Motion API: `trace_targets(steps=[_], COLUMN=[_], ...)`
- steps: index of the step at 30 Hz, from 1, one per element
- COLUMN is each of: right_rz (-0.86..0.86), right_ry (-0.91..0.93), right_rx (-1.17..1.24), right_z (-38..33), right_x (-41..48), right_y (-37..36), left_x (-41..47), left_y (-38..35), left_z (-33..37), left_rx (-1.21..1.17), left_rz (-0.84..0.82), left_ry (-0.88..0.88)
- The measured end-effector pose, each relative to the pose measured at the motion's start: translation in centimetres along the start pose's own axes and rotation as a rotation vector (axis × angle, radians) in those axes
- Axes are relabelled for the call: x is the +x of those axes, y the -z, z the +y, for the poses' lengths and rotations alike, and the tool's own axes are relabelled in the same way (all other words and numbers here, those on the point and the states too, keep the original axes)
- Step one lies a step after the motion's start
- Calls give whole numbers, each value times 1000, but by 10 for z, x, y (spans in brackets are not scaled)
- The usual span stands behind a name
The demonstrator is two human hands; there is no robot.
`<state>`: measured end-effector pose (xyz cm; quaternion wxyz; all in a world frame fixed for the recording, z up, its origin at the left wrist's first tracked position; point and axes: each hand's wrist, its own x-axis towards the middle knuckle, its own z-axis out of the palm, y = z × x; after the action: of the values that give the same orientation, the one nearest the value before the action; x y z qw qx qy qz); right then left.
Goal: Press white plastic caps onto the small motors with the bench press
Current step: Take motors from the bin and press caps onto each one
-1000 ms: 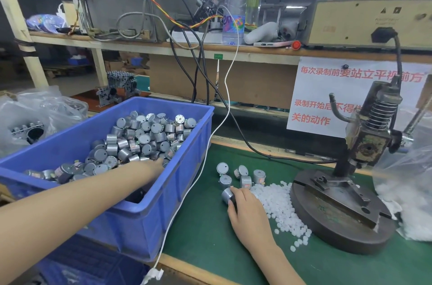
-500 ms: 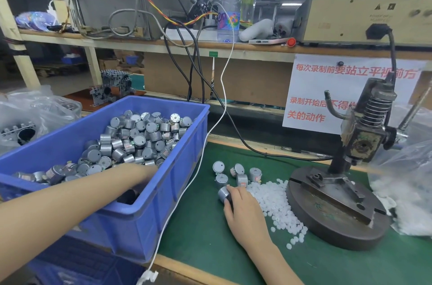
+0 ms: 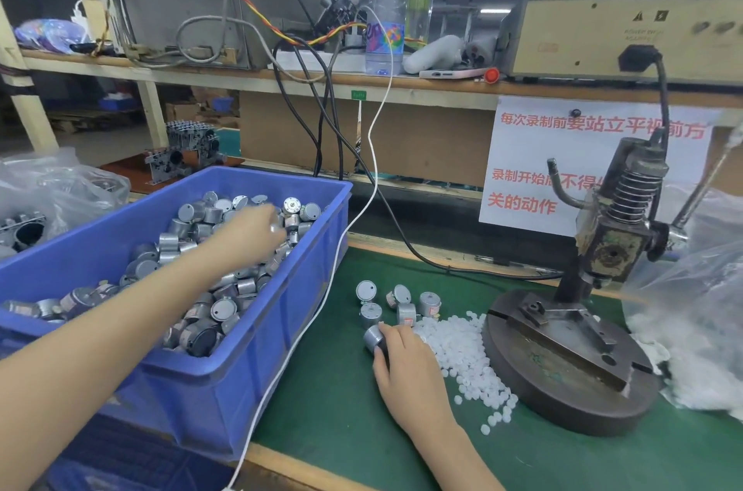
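A blue bin (image 3: 309,289) at the left is full of small silver motors (image 3: 209,309). My left hand (image 3: 245,235) hovers blurred over the far right part of that heap, fingers curled down around what looks like a motor. Several loose motors (image 3: 406,305) stand on the green mat (image 3: 341,410) beside a pile of white plastic caps (image 3: 462,357). My right hand (image 3: 406,366) rests on the mat and grips one motor (image 3: 373,335) lying on its side. The bench press (image 3: 611,245) stands at the right on its round iron base (image 3: 563,382), with nothing under the ram.
A white cable (image 3: 341,249) hangs over the bin's right wall down to the bench edge. A clear bag (image 3: 707,289) of white parts lies right of the press, another bag (image 3: 52,188) left of the bin. Black cables run along the back of the mat.
My left hand has lifted out of the bin's near side and swung to the far right of the motor heap. My right hand stays on its motor.
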<state>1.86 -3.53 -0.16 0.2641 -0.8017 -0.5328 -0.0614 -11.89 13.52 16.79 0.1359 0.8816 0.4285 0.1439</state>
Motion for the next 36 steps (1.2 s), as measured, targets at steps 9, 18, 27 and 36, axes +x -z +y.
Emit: trace_targets(steps=[9, 18, 27, 36], right_rz=[36, 40, 14, 93], right_ry=[4, 4, 22, 0], right_rx=[33, 33, 19, 37], right_z=[-1, -7, 1, -5], right_x=[-1, -1, -1, -2], right_y=[1, 7, 5, 8], left_x=[-28, 0, 5, 58], left_y=[-31, -114, -118, -29], left_z=[128, 72, 67, 78], left_rx=[421, 602, 316, -111], left_rz=[-374, -474, -461, 32], left_ry=[-307, 123, 42, 3])
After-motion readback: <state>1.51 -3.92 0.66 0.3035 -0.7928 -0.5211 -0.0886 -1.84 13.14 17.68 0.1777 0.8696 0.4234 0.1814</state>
